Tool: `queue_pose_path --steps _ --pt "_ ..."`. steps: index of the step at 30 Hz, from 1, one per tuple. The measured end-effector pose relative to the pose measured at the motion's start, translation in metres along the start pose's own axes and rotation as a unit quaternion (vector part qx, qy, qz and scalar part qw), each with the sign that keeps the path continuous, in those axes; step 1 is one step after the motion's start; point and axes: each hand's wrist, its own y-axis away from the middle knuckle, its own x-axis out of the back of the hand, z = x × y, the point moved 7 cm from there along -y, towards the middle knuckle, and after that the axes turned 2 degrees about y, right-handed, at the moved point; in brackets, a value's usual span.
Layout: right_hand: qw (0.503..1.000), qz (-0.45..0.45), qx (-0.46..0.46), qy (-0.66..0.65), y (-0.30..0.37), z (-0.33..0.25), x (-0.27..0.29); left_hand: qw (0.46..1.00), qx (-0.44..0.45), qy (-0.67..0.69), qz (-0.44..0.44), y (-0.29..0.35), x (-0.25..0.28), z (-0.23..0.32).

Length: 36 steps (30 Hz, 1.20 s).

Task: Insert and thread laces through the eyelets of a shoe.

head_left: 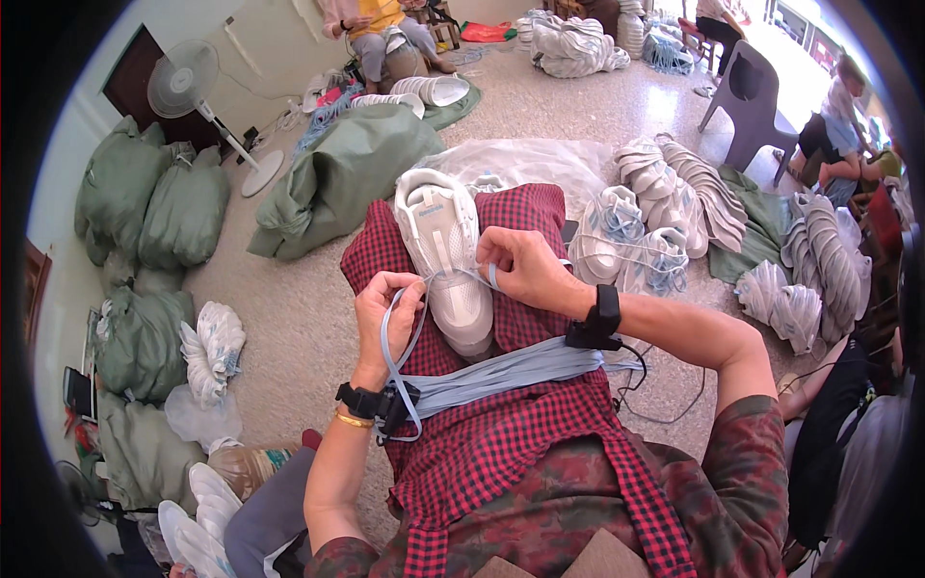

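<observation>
A white sneaker (446, 241) lies on my lap over a red-and-black checked apron (520, 433), its toe toward me. A light blue shoelace (395, 352) runs across the front of the shoe. My left hand (387, 313) pinches the lace at the shoe's left side, and a loop of it hangs below the fingers. On the other side my right hand (520, 270) is closed on the lace, with a short piece showing under the fingers. Across my lap rests a bundle of light blue laces (501, 374). Another shoe (487, 183) is mostly hidden behind the first.
Tied white sneakers (631, 231) and stacked shoe uppers (708, 197) lie ahead on the right. Green sacks (337, 178) stand at left and ahead. A white fan (188, 82) and a grey chair (752, 106) stand farther off. Other people sit around the room.
</observation>
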Motion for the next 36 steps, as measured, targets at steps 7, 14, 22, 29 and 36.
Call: queue_pose_path --steps 7,14,22,29,36 --pt "0.998 -0.010 -0.060 -0.006 -0.010 0.007 0.000 1.000 0.000 0.003 0.018 0.000 0.000 0.002" --pt "0.997 -0.035 -0.046 0.054 -0.027 0.004 -0.016 1.000 0.006 0.007 0.023 0.001 -0.003 -0.003" --pt "0.991 -0.104 -0.079 0.020 -0.026 0.005 -0.013 0.996 -0.030 -0.043 0.077 0.003 0.005 -0.003" --pt "0.986 -0.117 -0.117 -0.024 -0.025 0.020 -0.017 0.988 -0.050 -0.120 0.084 0.003 0.001 0.012" --pt "0.979 -0.136 -0.141 -0.048 -0.026 0.023 -0.013 0.991 -0.045 -0.116 0.054 -0.005 -0.016 0.006"
